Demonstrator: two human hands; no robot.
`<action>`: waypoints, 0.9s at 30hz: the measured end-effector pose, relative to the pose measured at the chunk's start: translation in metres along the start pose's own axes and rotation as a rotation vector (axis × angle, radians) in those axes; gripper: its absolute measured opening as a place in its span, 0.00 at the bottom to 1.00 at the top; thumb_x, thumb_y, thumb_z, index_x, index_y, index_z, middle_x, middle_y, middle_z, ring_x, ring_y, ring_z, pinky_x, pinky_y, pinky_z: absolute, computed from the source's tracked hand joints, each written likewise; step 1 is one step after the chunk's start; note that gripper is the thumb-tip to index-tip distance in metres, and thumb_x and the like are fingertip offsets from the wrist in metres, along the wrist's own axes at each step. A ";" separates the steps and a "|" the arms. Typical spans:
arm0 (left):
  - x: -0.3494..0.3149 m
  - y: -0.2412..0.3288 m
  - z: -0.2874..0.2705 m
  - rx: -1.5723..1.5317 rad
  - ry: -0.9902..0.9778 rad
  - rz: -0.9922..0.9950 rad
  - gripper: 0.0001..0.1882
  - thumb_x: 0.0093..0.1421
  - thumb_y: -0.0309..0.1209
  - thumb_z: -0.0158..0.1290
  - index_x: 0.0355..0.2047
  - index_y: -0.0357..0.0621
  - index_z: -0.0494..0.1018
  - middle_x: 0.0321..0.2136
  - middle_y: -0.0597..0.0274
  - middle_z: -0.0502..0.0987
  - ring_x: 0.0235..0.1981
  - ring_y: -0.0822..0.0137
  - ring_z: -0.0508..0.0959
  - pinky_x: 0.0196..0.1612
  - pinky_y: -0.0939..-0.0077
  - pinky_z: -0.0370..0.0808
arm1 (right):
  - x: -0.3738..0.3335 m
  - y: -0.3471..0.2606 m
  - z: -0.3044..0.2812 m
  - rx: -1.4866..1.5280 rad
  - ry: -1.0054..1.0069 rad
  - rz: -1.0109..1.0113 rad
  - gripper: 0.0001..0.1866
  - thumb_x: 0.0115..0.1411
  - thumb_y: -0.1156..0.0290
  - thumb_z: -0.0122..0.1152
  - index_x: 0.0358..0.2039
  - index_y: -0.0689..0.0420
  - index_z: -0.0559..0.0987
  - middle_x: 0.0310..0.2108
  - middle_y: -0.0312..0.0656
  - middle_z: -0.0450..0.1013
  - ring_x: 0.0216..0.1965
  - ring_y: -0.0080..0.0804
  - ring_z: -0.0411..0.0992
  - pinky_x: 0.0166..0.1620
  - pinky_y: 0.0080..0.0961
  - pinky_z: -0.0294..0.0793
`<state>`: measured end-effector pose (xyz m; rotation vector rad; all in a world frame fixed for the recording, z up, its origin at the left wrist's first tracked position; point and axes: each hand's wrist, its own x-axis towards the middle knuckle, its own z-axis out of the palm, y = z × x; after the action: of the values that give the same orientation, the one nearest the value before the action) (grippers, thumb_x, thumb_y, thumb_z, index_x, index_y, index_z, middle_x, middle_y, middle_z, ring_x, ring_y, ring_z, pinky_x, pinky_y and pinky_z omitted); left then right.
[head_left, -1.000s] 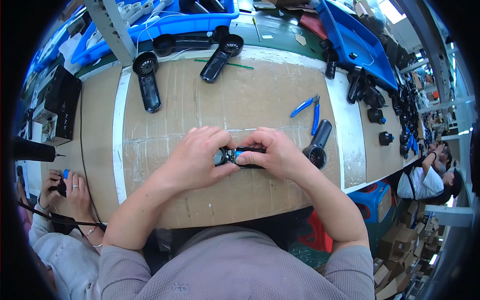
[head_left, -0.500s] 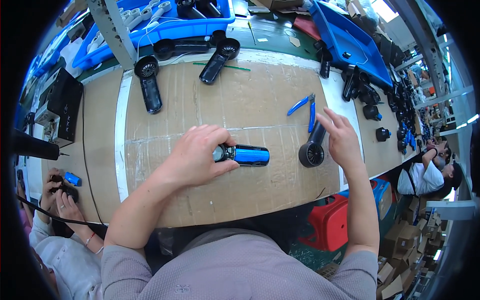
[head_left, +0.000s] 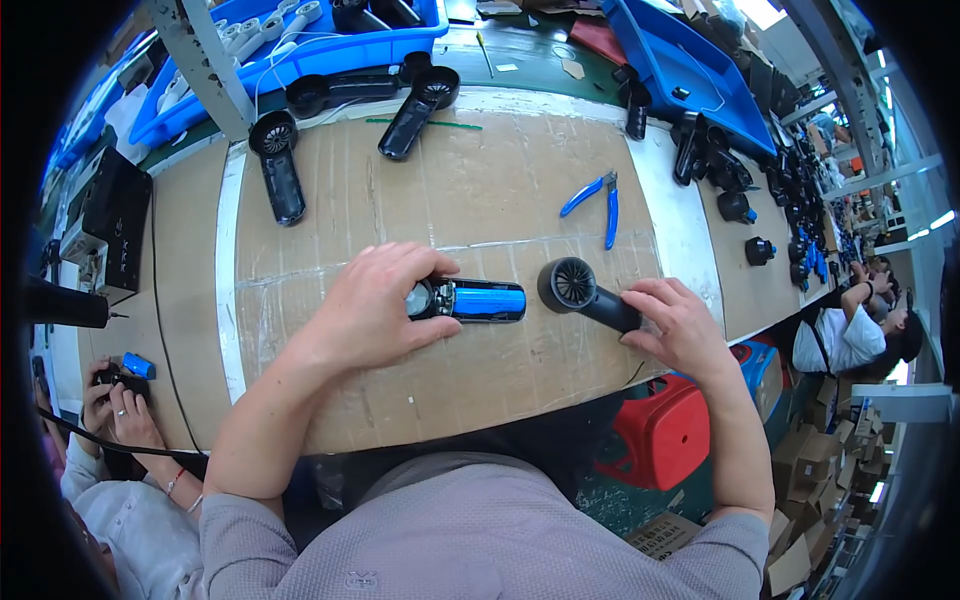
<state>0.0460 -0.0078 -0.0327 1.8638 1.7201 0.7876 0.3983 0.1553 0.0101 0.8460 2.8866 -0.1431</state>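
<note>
My left hand is closed around the round end of an open black fan body lying on the cardboard. Inside its handle sits a blue cylindrical battery, and small parts show between my thumb and fingers. To the right, my right hand pinches the handle tip of a black fan shell. That shell's round, grilled head points up and left, close to the battery's end but apart from it. Beyond it lie blue-handled cutters, jaws spread.
Black fan shells lie at the far side, near a thin green stick. Blue bins stand behind. A black box and a dark tool with a thin tip are at left, beside a co-worker's hands. Right: a red stool.
My right hand has come down and taken the fan shell by its handle. The shell has turned and shifted left toward the open fan body. My left hand keeps its hold; the view shifted slightly.
</note>
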 end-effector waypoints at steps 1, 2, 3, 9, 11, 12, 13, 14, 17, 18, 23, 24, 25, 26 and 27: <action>-0.001 0.000 0.001 -0.005 0.019 0.013 0.26 0.50 0.34 0.71 0.49 0.45 0.77 0.43 0.61 0.81 0.45 0.60 0.80 0.55 0.65 0.73 | -0.002 -0.002 0.005 0.050 0.034 0.001 0.29 0.52 0.67 0.75 0.55 0.53 0.79 0.54 0.40 0.75 0.53 0.41 0.73 0.58 0.35 0.73; -0.001 -0.001 0.001 -0.010 0.038 0.026 0.28 0.49 0.34 0.71 0.51 0.45 0.76 0.44 0.61 0.81 0.46 0.60 0.80 0.56 0.65 0.73 | -0.003 -0.004 0.009 0.101 0.068 0.001 0.29 0.51 0.67 0.76 0.55 0.53 0.79 0.54 0.41 0.75 0.53 0.41 0.73 0.57 0.34 0.74; -0.002 0.000 0.002 -0.015 0.057 0.039 0.30 0.49 0.34 0.71 0.53 0.45 0.76 0.45 0.60 0.81 0.47 0.60 0.80 0.56 0.65 0.73 | -0.004 -0.005 0.013 0.151 0.102 0.001 0.30 0.50 0.66 0.77 0.55 0.53 0.79 0.53 0.41 0.75 0.52 0.41 0.73 0.57 0.34 0.74; -0.004 0.008 -0.007 -0.046 0.015 -0.001 0.40 0.48 0.36 0.72 0.61 0.44 0.72 0.51 0.57 0.80 0.51 0.58 0.79 0.60 0.64 0.73 | 0.000 -0.020 0.030 0.210 0.215 0.076 0.29 0.53 0.65 0.76 0.56 0.55 0.79 0.50 0.44 0.74 0.50 0.42 0.74 0.54 0.34 0.76; -0.006 0.009 -0.009 -0.049 0.016 -0.013 0.41 0.48 0.36 0.72 0.62 0.44 0.71 0.53 0.57 0.79 0.53 0.58 0.78 0.61 0.64 0.72 | 0.002 -0.024 0.033 0.220 0.238 0.088 0.28 0.54 0.64 0.76 0.55 0.55 0.80 0.50 0.44 0.74 0.49 0.41 0.74 0.53 0.34 0.76; -0.007 0.010 -0.010 -0.050 0.016 -0.019 0.42 0.47 0.36 0.73 0.63 0.44 0.71 0.54 0.57 0.79 0.53 0.58 0.78 0.61 0.64 0.72 | 0.003 -0.025 0.034 0.225 0.249 0.095 0.27 0.54 0.64 0.76 0.54 0.55 0.80 0.49 0.44 0.74 0.48 0.41 0.74 0.53 0.33 0.76; -0.007 0.010 -0.011 -0.052 0.016 -0.025 0.42 0.47 0.37 0.73 0.63 0.44 0.70 0.54 0.57 0.78 0.54 0.58 0.78 0.62 0.64 0.72 | 0.003 -0.025 0.035 0.230 0.260 0.102 0.26 0.55 0.64 0.75 0.54 0.55 0.80 0.49 0.44 0.74 0.47 0.41 0.74 0.52 0.33 0.76; -0.007 0.011 -0.012 -0.049 0.014 -0.024 0.42 0.47 0.37 0.73 0.63 0.44 0.70 0.54 0.57 0.78 0.54 0.58 0.78 0.62 0.64 0.72 | 0.002 -0.025 0.035 0.233 0.262 0.104 0.26 0.55 0.64 0.75 0.54 0.55 0.80 0.49 0.44 0.74 0.47 0.41 0.74 0.52 0.33 0.76; -0.008 0.012 -0.014 -0.010 -0.011 -0.035 0.42 0.47 0.36 0.72 0.64 0.45 0.70 0.56 0.57 0.78 0.55 0.58 0.77 0.62 0.65 0.72 | 0.001 -0.022 0.036 0.292 0.214 0.128 0.26 0.55 0.66 0.75 0.55 0.56 0.79 0.49 0.45 0.74 0.47 0.41 0.74 0.51 0.32 0.76; -0.008 0.012 -0.015 0.003 -0.018 -0.039 0.42 0.47 0.36 0.72 0.64 0.45 0.70 0.56 0.57 0.77 0.55 0.58 0.77 0.62 0.65 0.72 | 0.001 -0.022 0.036 0.312 0.198 0.135 0.26 0.55 0.67 0.75 0.55 0.57 0.79 0.48 0.45 0.74 0.47 0.41 0.74 0.50 0.32 0.76; -0.008 0.011 -0.018 0.042 -0.023 -0.054 0.42 0.47 0.37 0.72 0.64 0.46 0.70 0.56 0.57 0.77 0.55 0.57 0.77 0.61 0.65 0.73 | 0.002 -0.021 0.041 0.330 0.286 0.181 0.23 0.57 0.68 0.72 0.53 0.58 0.80 0.46 0.44 0.74 0.45 0.39 0.74 0.48 0.31 0.76; -0.009 0.011 -0.018 0.043 -0.023 -0.056 0.42 0.47 0.37 0.72 0.64 0.46 0.70 0.56 0.57 0.77 0.55 0.57 0.77 0.61 0.65 0.73 | 0.003 -0.024 0.041 0.332 0.285 0.180 0.23 0.57 0.68 0.72 0.53 0.58 0.80 0.46 0.44 0.74 0.45 0.39 0.74 0.48 0.31 0.76; -0.008 0.012 -0.018 0.060 -0.022 -0.049 0.41 0.48 0.36 0.72 0.63 0.46 0.71 0.55 0.57 0.78 0.54 0.57 0.77 0.61 0.65 0.73 | 0.003 -0.029 0.039 0.363 0.356 0.171 0.23 0.58 0.70 0.71 0.53 0.59 0.79 0.45 0.44 0.74 0.43 0.38 0.74 0.47 0.30 0.76; -0.008 0.013 -0.016 0.078 -0.019 -0.045 0.40 0.48 0.35 0.72 0.62 0.46 0.71 0.55 0.57 0.78 0.54 0.57 0.77 0.60 0.65 0.73 | 0.004 -0.036 0.037 0.395 0.425 0.160 0.22 0.59 0.71 0.70 0.54 0.59 0.79 0.45 0.43 0.74 0.42 0.36 0.74 0.45 0.29 0.76; -0.008 0.014 -0.015 0.095 -0.017 -0.041 0.38 0.48 0.34 0.72 0.61 0.46 0.72 0.54 0.58 0.78 0.54 0.57 0.77 0.60 0.65 0.73 | 0.005 -0.044 0.035 0.427 0.494 0.149 0.22 0.60 0.72 0.69 0.54 0.60 0.79 0.44 0.43 0.74 0.41 0.35 0.74 0.44 0.27 0.76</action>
<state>0.0454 -0.0171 -0.0135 1.8852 1.8081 0.6823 0.3740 0.1163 -0.0228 1.3289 3.2809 -0.6371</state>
